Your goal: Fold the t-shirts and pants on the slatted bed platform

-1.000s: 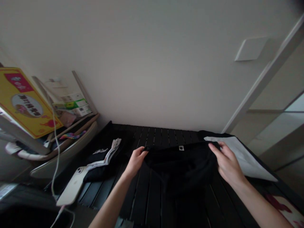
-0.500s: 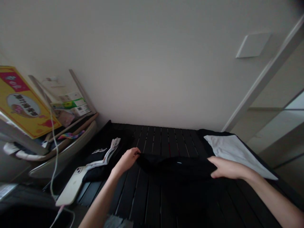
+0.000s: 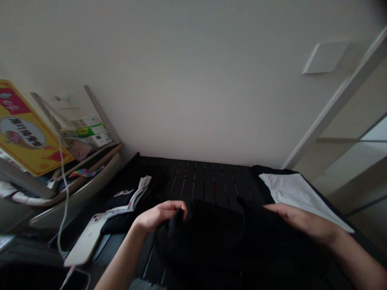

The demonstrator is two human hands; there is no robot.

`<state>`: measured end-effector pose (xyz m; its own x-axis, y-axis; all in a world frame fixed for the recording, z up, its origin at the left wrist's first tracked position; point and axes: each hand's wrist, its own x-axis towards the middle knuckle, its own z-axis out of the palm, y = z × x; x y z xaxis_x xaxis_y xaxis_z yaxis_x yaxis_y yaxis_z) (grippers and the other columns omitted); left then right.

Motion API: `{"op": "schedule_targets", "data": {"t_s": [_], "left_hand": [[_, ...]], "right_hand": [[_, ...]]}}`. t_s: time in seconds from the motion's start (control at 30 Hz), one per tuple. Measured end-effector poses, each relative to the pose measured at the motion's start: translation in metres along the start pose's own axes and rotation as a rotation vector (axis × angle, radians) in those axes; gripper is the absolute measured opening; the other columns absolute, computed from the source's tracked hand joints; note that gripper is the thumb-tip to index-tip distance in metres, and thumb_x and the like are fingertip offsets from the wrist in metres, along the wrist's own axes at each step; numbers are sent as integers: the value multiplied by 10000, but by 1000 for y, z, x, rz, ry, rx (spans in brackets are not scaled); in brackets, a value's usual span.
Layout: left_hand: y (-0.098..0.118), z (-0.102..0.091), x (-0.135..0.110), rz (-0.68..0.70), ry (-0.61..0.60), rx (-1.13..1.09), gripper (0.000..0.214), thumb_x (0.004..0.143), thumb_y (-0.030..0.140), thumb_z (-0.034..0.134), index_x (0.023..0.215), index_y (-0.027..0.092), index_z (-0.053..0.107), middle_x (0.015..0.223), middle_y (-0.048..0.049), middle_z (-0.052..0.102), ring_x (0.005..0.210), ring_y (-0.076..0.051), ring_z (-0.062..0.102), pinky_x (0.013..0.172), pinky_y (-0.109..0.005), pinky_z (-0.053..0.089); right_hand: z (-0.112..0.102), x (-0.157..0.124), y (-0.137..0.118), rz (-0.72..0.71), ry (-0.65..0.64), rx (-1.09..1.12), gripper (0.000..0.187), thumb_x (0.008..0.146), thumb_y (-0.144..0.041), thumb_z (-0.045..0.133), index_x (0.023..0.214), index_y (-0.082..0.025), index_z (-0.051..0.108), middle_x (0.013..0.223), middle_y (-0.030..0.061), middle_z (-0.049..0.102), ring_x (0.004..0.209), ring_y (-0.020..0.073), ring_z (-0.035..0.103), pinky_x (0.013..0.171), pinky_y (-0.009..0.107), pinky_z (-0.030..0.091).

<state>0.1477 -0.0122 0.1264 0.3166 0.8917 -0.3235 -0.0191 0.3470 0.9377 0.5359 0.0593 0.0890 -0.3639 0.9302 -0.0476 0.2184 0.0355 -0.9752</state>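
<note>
The left hand point(image 3: 160, 216) has its fingers curled over the black garment point(image 3: 217, 241); the right hand point(image 3: 302, 220) lies flat on it, fingers together, with a white cloth point(image 3: 298, 197) just beyond.

The forearms point(image 3: 121, 257) are bare, slim and smooth, narrowing toward the wrists. The left hand point(image 3: 160, 215) and right hand point(image 3: 299, 221) are slender, with long, thin fingers point(image 3: 172, 206); the nails are too small to make out. A grey patch point(image 3: 143, 285) at the bottom edge, between the arms, may be clothing, but it is too dim and cut off to tell.
</note>
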Motion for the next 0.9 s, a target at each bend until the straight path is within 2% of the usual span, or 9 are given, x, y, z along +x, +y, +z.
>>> {"op": "schedule_targets", "data": {"t_s": [0.1, 0.3, 0.37, 0.5, 0.57, 0.63, 0.8, 0.83, 0.9], "left_hand": [[11, -12, 1, 44, 31, 63, 267, 702, 425, 672, 817, 188, 632, 713, -3, 587, 630, -142, 531, 596, -236, 405], [3, -69, 45, 342, 720, 547, 240, 730, 446, 639, 729, 208, 613, 628, 24, 576, 636, -153, 497, 581, -227, 365], [-3, -80, 48, 363, 688, 677, 244, 746, 446, 641, 711, 205, 624, 592, 32, 567, 584, -137, 467, 548, -223, 326], [-2, -91, 45, 172, 264, 687, 305, 769, 499, 638, 770, 194, 661, 565, 39, 559, 497, -105, 429, 494, -207, 265], [8, -97, 53, 116, 212, 769, 293, 785, 481, 630, 766, 191, 665, 571, 33, 567, 514, -115, 465, 506, -208, 296], [21, -102, 71, 145, 414, 942, 250, 822, 432, 603, 788, 192, 666, 645, 9, 617, 606, -150, 540, 573, -229, 367], [38, -83, 126, 270, 905, 1166, 399, 925, 293, 486, 1314, 210, 456, 1203, -117, 604, 1082, -263, 550, 874, -378, 407], [33, -72, 133, 291, 958, 1199, 455, 931, 289, 479, 1368, 197, 390, 1260, -138, 567, 1129, -276, 527, 907, -403, 396], [12, -45, 140, 333, 979, 1263, 454, 952, 304, 441, 1380, 172, 366, 1264, -141, 558, 1137, -272, 527, 931, -403, 395]], "right_hand": [[-17, 12, -17, 167, -358, -13, 311, 712, -494, 691, 839, -210, 706, 794, 67, 709, 761, 275, 674, 702, 405, 537], [-54, 70, -1, -149, 272, -450, 361, 665, -564, 683, 807, -233, 701, 870, 75, 718, 888, 315, 641, 864, 464, 480], [-57, 73, 10, -164, 195, -510, 346, 692, -543, 671, 844, -236, 715, 917, 70, 719, 902, 308, 640, 876, 455, 471], [-66, 77, 18, -57, -175, -464, 258, 668, -482, 729, 702, -227, 710, 751, 42, 702, 738, 253, 648, 715, 353, 506], [-73, 92, 16, -29, -273, -515, 260, 691, -479, 707, 666, -221, 692, 720, 40, 692, 711, 243, 646, 682, 334, 501], [-75, 116, 10, -51, -133, -666, 272, 762, -468, 628, 730, -206, 691, 769, 63, 700, 766, 258, 653, 722, 350, 498], [-26, 159, 4, -121, 651, -1157, 473, 913, -308, 388, 1312, -72, 484, 1284, 268, 538, 1163, 379, 526, 927, 543, 398], [-8, 159, 10, -163, 719, -1226, 539, 910, -322, 407, 1390, -76, 392, 1405, 280, 418, 1257, 410, 433, 971, 602, 336], [30, 151, 29, -266, 637, -1290, 574, 911, -344, 411, 1437, -127, 331, 1509, 234, 288, 1335, 403, 333, 1022, 613, 283]]}}
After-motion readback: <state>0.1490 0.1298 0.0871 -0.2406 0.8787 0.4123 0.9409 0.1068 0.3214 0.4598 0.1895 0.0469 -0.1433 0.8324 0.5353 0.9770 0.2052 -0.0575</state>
